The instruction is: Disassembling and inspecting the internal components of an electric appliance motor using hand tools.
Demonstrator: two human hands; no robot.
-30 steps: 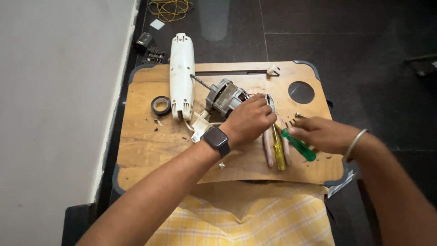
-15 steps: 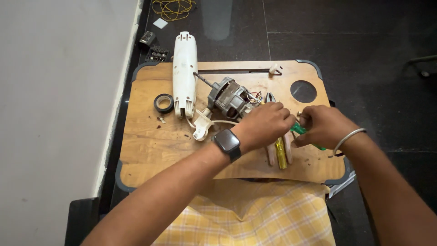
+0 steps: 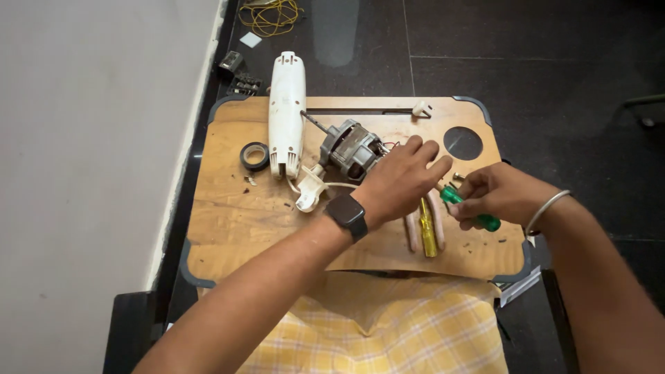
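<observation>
My left hand [image 3: 400, 181], with a dark watch on the wrist, hovers over the wooden lap board [image 3: 228, 221], its fingers spread and pointing right, just past a grey electric motor [image 3: 350, 149]. Nothing shows in its grip. My right hand [image 3: 500, 194], a metal bangle on the wrist, is closed around a green-handled screwdriver [image 3: 476, 215] whose tip end points toward my left fingers. Between the hands lie a yellow-handled screwdriver [image 3: 428, 232] and pink-handled pliers [image 3: 411, 234], partly hidden under my left hand.
A long white plastic housing [image 3: 286, 111] lies at the board's back left, next to a black tape roll [image 3: 254, 156] and a white plug piece [image 3: 308, 195]. The board has a round hole [image 3: 463, 143]. Yellow cable [image 3: 271, 14] lies on the dark floor.
My left hand has slid right, off the motor, and its fingers have spread toward my right hand. The right hand with the green screwdriver has shifted slightly toward it.
</observation>
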